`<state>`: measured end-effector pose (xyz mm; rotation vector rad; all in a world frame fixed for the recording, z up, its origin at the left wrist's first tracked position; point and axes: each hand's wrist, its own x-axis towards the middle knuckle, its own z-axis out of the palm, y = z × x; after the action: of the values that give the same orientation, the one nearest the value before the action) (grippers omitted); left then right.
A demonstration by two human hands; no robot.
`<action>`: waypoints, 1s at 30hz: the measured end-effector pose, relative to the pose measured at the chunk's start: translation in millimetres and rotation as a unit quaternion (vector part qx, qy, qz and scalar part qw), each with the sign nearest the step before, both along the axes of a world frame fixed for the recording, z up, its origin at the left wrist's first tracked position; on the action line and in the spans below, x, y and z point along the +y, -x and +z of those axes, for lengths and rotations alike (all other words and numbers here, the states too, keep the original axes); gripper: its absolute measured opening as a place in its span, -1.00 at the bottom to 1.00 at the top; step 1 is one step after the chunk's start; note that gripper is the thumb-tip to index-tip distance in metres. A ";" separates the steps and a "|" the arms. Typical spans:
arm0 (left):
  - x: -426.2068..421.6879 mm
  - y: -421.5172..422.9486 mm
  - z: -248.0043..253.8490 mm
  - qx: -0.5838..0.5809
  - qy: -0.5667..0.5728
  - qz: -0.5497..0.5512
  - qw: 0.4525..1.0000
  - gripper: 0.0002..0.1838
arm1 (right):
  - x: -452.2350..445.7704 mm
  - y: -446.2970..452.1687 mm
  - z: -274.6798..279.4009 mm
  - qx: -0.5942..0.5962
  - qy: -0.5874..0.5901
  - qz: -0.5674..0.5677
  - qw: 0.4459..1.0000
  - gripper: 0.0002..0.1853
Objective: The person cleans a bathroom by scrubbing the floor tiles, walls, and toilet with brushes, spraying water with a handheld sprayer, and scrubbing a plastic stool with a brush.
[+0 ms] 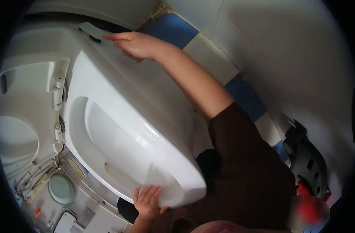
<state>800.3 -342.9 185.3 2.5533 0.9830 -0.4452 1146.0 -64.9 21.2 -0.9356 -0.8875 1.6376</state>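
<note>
My right hand [136, 46] reaches across to the far end of a white toilet [111, 83]. It grips a pale grey-green scrubbing brush [90, 30], index finger stretched along it. Dark bristles show under the brush head, which is against or very near the toilet's outer side; contact is hard to make out. At the bottom, my left hand [148, 202] lies with fingers apart on the front of the bowl, holding nothing. A small yellowish-brown mark shows inside the bowl.
The toilet seat and lid [28, 97] stand raised on the left. Lower left are a round green basin [61, 189] and pipes. Blue and white floor tiles [243, 97] run along the wall, and a dark grey plastic item with slots [309, 163] stands at right.
</note>
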 end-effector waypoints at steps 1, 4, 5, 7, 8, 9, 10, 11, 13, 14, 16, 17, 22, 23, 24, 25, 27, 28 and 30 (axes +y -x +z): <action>-2.0 0.4 3.4 0.007 0.008 -0.005 1.000 -0.40 | -5.3 3.1 2.0 -0.005 -0.002 -0.010 1.000 -0.51; -1.6 -2.2 5.0 0.007 0.005 0.001 1.000 -0.39 | -17.7 9.5 -69.9 -0.102 0.128 -0.013 0.986 -0.53; -2.0 -1.2 8.9 0.009 0.008 0.001 1.000 -0.39 | -32.0 7.7 -73.8 -0.079 0.134 -0.001 0.988 -0.53; -1.2 -2.8 4.1 0.004 0.008 0.005 1.000 -0.39 | -61.2 6.8 -72.2 -0.045 0.139 0.026 0.989 -0.53; -1.7 -2.1 4.2 0.005 0.007 0.001 1.000 -0.39 | -73.3 9.8 -45.9 -0.046 0.073 0.015 0.996 -0.53; -1.8 -1.3 4.1 0.008 0.006 -0.001 1.000 -0.39 | -84.1 6.8 -0.6 -0.046 0.006 0.005 0.999 -0.53; -2.3 -0.7 3.2 0.010 0.006 -0.005 1.000 -0.39 | -90.5 5.0 22.1 -0.045 -0.060 -0.006 0.997 -0.52; -3.8 1.5 4.9 0.009 0.009 -0.007 1.000 -0.39 | -83.8 8.5 15.1 -0.086 -0.049 -0.023 0.995 -0.53; -3.0 2.8 1.1 -0.001 0.000 -0.011 1.000 -0.39 | -67.5 7.9 -46.5 -0.146 0.077 -0.004 0.986 -0.53; -1.0 1.5 -0.8 -0.005 -0.006 -0.009 1.000 -0.39 | -67.2 13.9 -76.9 -0.174 0.139 0.002 0.975 -0.53; -2.0 0.1 3.3 -0.007 -0.007 -0.009 1.000 -0.39 | -99.2 27.0 -118.7 -0.219 0.196 0.024 0.956 -0.52; -0.4 -1.2 -1.2 -0.013 -0.016 -0.013 1.000 -0.40 | -103.7 20.1 -127.1 -0.249 0.217 0.032 0.943 -0.52; -3.3 6.6 -1.2 -0.004 -0.010 -0.029 1.000 -0.40 | -139.1 20.4 -33.0 -0.089 0.031 -0.039 0.995 -0.51; -2.2 6.5 -1.2 0.003 -0.008 -0.032 0.999 -0.40 | -140.6 22.5 -30.0 -0.131 0.012 -0.056 0.990 -0.51; -2.0 4.9 -1.6 0.009 -0.006 -0.032 0.999 -0.39 | -142.8 26.9 -69.4 -0.154 0.043 -0.047 0.986 -0.51; -3.1 4.9 -0.5 0.015 -0.003 -0.031 0.999 -0.38 | -146.2 35.3 -138.6 -0.177 0.075 -0.037 0.981 -0.51; -6.8 9.2 4.4 0.025 -0.002 -0.037 0.999 -0.38 | -171.5 40.0 -171.1 -0.241 0.079 -0.037 0.967 -0.51; -3.5 7.4 -1.9 0.022 -0.009 -0.041 0.999 -0.38 | -191.1 35.9 -160.9 -0.289 0.041 -0.047 0.955 -0.51; -1.7 6.0 -2.4 0.011 -0.007 -0.041 0.999 -0.38 | -220.7 36.8 -122.9 -0.295 0.018 -0.048 0.954 -0.52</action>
<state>794.3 -344.5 182.9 2.6138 0.8933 -0.4923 1109.2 -285.6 -101.8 -1.5108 -1.1866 1.3045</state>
